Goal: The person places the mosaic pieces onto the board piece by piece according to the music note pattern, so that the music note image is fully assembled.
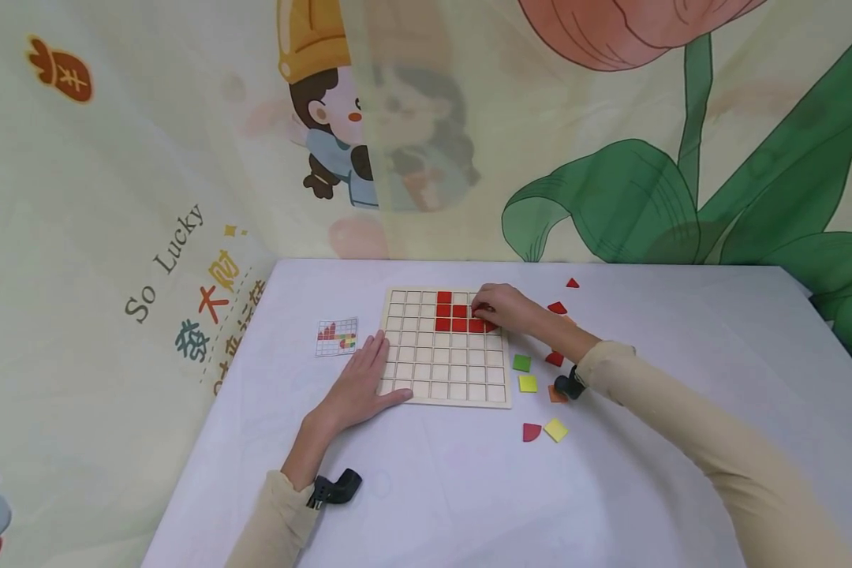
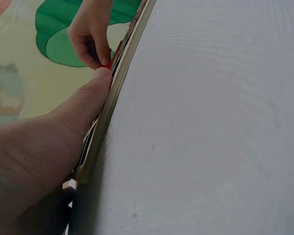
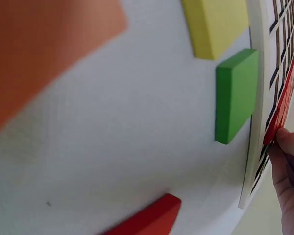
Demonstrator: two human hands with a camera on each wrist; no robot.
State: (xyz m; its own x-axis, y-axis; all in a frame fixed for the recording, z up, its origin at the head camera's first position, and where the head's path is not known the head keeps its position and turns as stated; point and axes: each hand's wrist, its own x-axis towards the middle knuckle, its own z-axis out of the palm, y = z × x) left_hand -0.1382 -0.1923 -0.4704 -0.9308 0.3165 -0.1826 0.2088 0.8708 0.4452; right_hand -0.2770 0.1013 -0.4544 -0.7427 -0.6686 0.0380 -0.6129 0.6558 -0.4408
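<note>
Toward two o'clock on the gridded wooden board, your right hand pinches a red tile at its fingertips while your left hand, thumb spread, rests at eight o'clock; a tilted release could leave the tile skewed.

Card left of board

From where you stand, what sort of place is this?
Perhaps a makeshift play corner: printed cloth hangs behind a white table holding a gridded board and coloured tiles.
</note>
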